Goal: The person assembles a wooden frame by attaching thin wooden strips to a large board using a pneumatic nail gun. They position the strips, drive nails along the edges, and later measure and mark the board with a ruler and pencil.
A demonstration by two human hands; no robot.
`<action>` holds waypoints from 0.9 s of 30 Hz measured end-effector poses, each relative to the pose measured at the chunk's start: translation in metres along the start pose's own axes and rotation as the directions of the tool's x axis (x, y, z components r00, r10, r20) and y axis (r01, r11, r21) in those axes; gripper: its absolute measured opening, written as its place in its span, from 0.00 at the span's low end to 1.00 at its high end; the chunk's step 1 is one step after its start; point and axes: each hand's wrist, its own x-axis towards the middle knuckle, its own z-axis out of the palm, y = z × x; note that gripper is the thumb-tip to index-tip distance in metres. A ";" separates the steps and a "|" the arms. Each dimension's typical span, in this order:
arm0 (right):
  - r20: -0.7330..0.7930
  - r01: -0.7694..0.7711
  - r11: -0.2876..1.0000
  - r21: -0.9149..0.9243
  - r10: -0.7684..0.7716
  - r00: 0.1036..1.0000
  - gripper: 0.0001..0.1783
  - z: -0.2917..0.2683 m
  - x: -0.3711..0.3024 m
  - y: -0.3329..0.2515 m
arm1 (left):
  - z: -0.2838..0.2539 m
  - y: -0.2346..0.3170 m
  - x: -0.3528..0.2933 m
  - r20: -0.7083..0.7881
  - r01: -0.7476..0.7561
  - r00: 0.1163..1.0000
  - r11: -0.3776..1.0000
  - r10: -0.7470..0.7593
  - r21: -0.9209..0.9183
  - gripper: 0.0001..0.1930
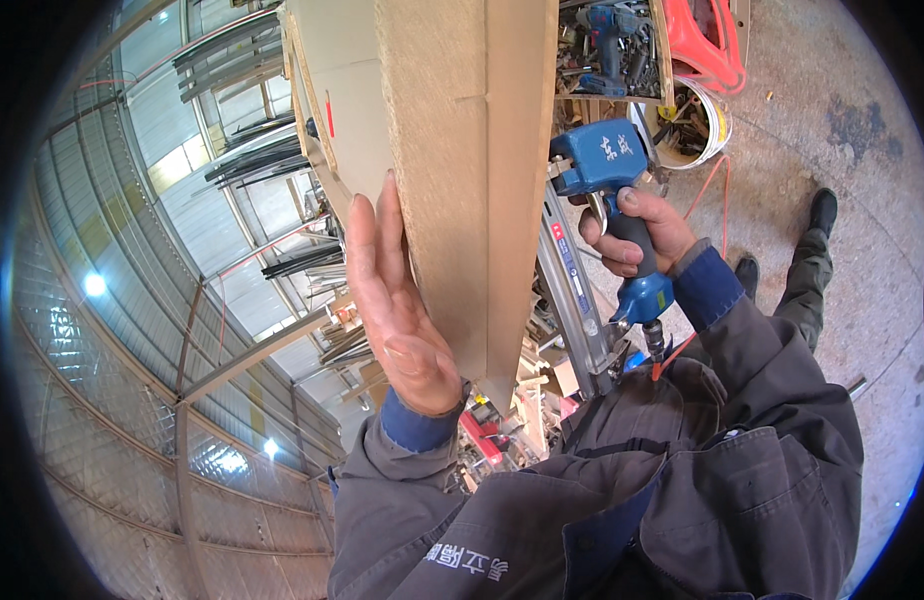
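My right hand [642,235] grips the black handle of a blue nail gun [602,158], its fingers wrapped round near the metal trigger. The gun's long silver magazine [574,285] slants down beside the wooden piece. Its nose points at the right edge of a long wooden panel [437,170]; whether they touch I cannot tell. My left hand [397,310] lies along the panel's left side with fingers stretched out and palm against it. An orange air hose [672,357] joins the gun at the handle's lower end.
An open box with a blue cordless drill [608,48] and loose hardware stands at the upper right. Beside it are a white bucket [720,125] of scraps and a red plastic stool [727,62]. Dark shoes [824,208] stand on the concrete floor [872,300]. Wood offcuts [530,395] lie below the panel.
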 end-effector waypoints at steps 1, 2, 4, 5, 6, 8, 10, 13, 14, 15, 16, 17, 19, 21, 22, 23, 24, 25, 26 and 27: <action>-0.023 -0.004 1.000 0.012 0.005 1.000 0.26 0.002 0.000 0.003 | 0.002 -0.003 0.000 -0.002 -0.008 1.000 1.000 0.008 -0.006 0.57; -0.047 -0.006 1.000 0.025 0.007 0.999 0.26 0.003 0.000 0.004 | 0.003 -0.004 0.000 0.001 -0.014 1.000 1.000 0.014 -0.011 0.56; -0.010 -0.025 1.000 -0.015 0.025 1.000 0.26 -0.015 -0.004 0.009 | 0.004 -0.006 0.003 0.008 -0.025 1.000 0.999 0.025 -0.020 0.56; 0.009 -0.036 0.999 -0.038 0.037 0.999 0.27 -0.018 -0.004 0.009 | 0.006 -0.008 0.005 0.011 -0.036 0.999 0.999 0.036 -0.025 0.55; 0.009 -0.042 0.998 -0.054 0.043 0.999 0.27 -0.019 -0.004 0.009 | 0.007 -0.010 0.007 0.013 -0.047 0.999 0.998 0.047 -0.031 0.55; 0.008 -0.052 0.996 -0.073 0.053 0.999 0.27 -0.020 -0.005 0.011 | 0.011 -0.013 0.009 0.012 -0.064 0.998 0.997 0.065 -0.034 0.54; 0.003 -0.059 0.996 -0.070 0.059 0.998 0.28 -0.032 -0.008 0.017 | 0.015 -0.016 0.007 0.005 -0.078 0.997 0.997 0.078 -0.029 0.54; -0.069 -0.040 0.998 -0.050 0.036 0.997 0.28 -0.028 -0.010 0.023 | 0.016 -0.021 0.013 0.023 -0.118 0.993 0.993 0.118 -0.004 0.53; -0.099 -0.035 0.998 -0.046 0.030 0.995 0.28 -0.026 -0.013 0.025 | 0.016 -0.022 0.012 0.021 -0.126 0.992 0.992 0.126 -0.013 0.53; -0.063 -0.066 0.997 -0.048 0.063 0.996 0.28 -0.032 -0.014 0.028 | 0.017 -0.023 0.011 0.019 -0.133 0.991 0.991 0.134 -0.023 0.52; -0.028 -0.097 0.994 -0.050 0.096 0.995 0.28 -0.041 -0.015 0.033 | 0.018 -0.024 0.010 0.017 -0.141 0.990 0.990 0.141 -0.032 0.52; -0.020 -0.115 0.992 -0.048 0.114 0.993 0.28 -0.046 -0.015 0.034 | 0.019 -0.025 0.011 0.016 -0.145 0.989 0.989 0.145 -0.041 0.52; -0.034 -0.138 0.990 -0.034 0.137 0.990 0.28 -0.052 -0.018 0.038 | 0.022 -0.027 0.013 0.015 -0.152 0.988 0.987 0.153 -0.058 0.52; -0.046 -0.151 0.988 -0.004 0.151 0.987 0.28 -0.052 -0.019 0.043 | 0.025 -0.026 0.013 -0.013 -0.150 0.989 0.982 0.149 -0.113 0.52; -0.040 -0.155 0.988 0.014 0.156 0.987 0.28 -0.049 -0.018 0.046 | 0.026 -0.026 0.013 -0.028 -0.150 0.989 0.979 0.147 -0.139 0.52; -0.037 -0.156 0.988 0.020 0.157 0.987 0.28 -0.050 -0.019 0.049 | 0.028 -0.026 0.014 -0.034 -0.150 0.989 0.976 0.146 -0.155 0.52; -0.035 -0.158 0.987 0.025 0.159 0.987 0.28 -0.051 -0.020 0.051 | 0.031 -0.025 0.015 -0.041 -0.150 0.989 0.974 0.145 -0.171 0.52; -0.032 -0.164 0.986 0.019 0.165 0.986 0.28 -0.056 -0.022 0.054 | 0.032 -0.024 0.015 -0.049 -0.151 0.988 0.971 0.144 -0.187 0.52; -0.026 -0.164 0.986 0.011 0.165 0.986 0.28 -0.057 -0.023 0.055 | 0.033 -0.024 0.015 -0.050 -0.154 0.988 0.970 0.147 -0.187 0.52; -0.020 -0.164 0.986 0.005 0.164 0.986 0.27 -0.058 -0.024 0.057 | 0.032 -0.024 0.015 -0.052 -0.157 0.987 0.970 0.150 -0.188 0.52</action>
